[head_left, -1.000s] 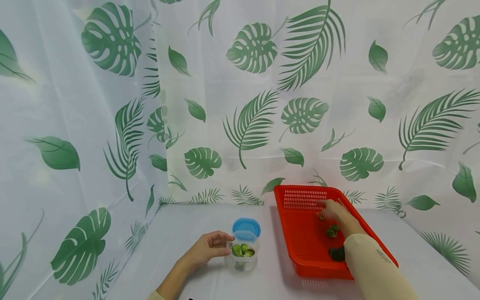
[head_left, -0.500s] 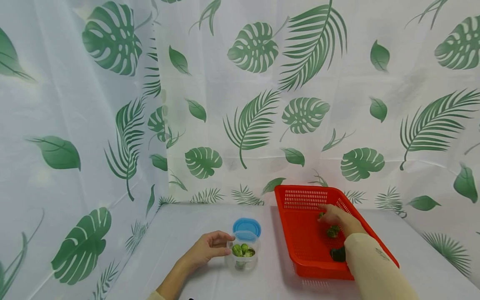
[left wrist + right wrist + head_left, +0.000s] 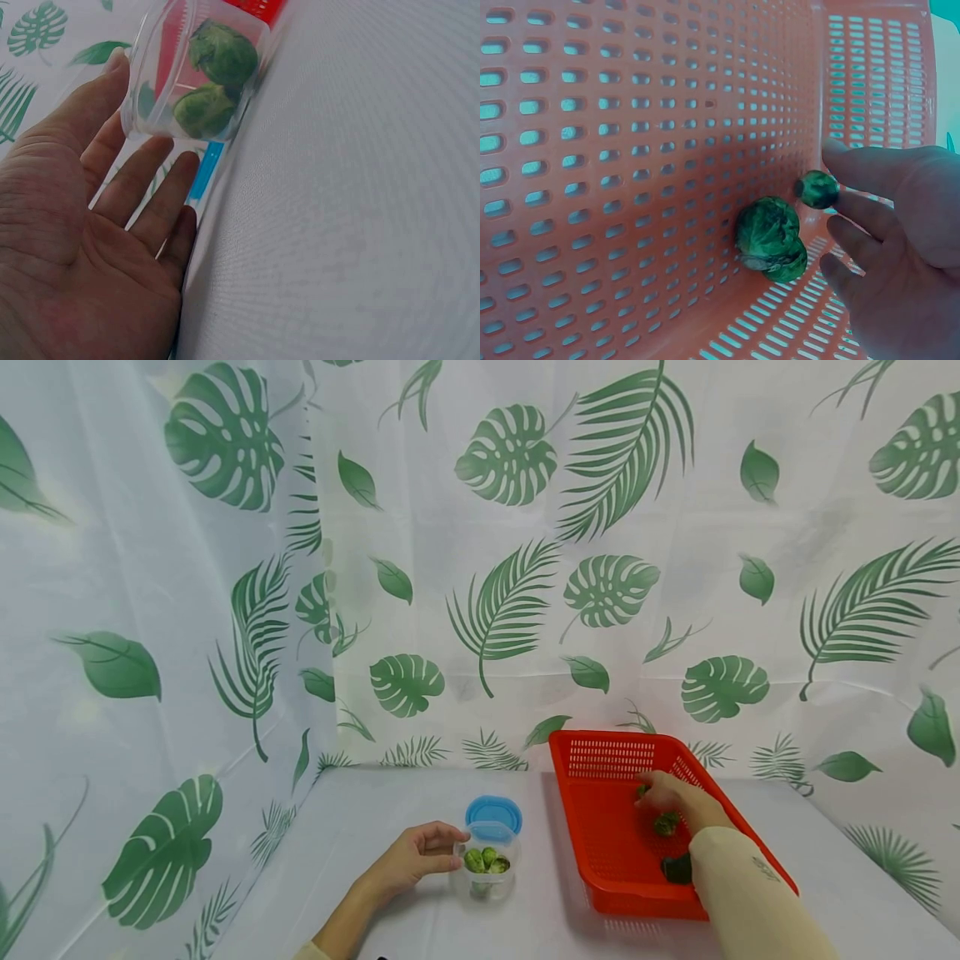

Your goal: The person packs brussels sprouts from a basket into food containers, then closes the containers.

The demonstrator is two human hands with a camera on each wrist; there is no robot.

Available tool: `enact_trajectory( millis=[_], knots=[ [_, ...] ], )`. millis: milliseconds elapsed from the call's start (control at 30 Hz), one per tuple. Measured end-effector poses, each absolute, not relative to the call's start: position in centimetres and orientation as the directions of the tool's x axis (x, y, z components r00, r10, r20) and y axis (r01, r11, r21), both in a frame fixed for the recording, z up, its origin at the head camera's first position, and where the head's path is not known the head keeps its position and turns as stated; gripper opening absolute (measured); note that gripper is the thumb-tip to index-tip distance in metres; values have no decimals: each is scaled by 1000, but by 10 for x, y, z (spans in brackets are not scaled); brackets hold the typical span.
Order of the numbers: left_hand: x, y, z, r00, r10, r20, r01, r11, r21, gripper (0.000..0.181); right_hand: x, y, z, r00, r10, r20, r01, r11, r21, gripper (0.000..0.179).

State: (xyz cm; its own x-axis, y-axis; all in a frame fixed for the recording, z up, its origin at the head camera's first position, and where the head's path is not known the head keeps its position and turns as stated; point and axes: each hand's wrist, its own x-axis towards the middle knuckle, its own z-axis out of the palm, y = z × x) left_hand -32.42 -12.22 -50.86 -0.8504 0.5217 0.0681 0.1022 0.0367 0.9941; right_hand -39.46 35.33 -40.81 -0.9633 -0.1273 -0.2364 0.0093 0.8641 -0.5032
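Note:
In the head view my left hand [image 3: 411,862] is beside a small clear tub [image 3: 489,877] on the table. Its thumb and fingers, loosely extended, touch the tub's side near the rim. Several green Brussels sprouts [image 3: 223,54] lie in the tub. My right hand [image 3: 900,232] reaches into a red basket [image 3: 592,893]. Between its thumb and index fingertip it pinches a small Brussels sprout [image 3: 820,189], low in the basket. Two more Brussels sprouts [image 3: 767,231] sit together on the basket floor, just beside the fingers.
A blue lid [image 3: 492,814] lies on the white tabletop behind the tub. The perforated basket wall [image 3: 877,75] rises close to my right hand. A dark object [image 3: 677,868] shows at the right sleeve. A leaf-printed white curtain [image 3: 517,610] hangs behind the table.
My right hand has come down slightly, its thumb and index finger drawing in around the small Brussels sprout. The left hand and the tub have stayed in place.

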Motion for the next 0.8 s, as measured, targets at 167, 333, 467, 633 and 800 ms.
enact_trajectory(
  millis=[167, 333, 467, 633, 800],
  knots=[
    [-325, -122, -509, -855, 515, 61, 97, 43, 994, 44, -394, 352, -408, -969, -115, -219, 16, 853, -521, 59],
    [-326, -122, -509, -857, 511, 64, 102, 48, 994, 45, -394, 351, -408, -978, -106, -180, -3, 868, -496, 41],
    [-326, -122, -510, -854, 516, 67, 103, 41, 994, 45, -396, 352, -410, -982, -119, -146, -38, 887, -461, 32],
    [-325, -122, -509, -854, 515, 70, 104, 37, 994, 44, -397, 353, -411, -983, -115, -140, -38, 887, -460, 33],
    [-324, -121, -508, -855, 514, 70, 105, 40, 994, 44, -394, 353, -410, -983, -97, -158, -6, 870, -494, 36]
  ],
)
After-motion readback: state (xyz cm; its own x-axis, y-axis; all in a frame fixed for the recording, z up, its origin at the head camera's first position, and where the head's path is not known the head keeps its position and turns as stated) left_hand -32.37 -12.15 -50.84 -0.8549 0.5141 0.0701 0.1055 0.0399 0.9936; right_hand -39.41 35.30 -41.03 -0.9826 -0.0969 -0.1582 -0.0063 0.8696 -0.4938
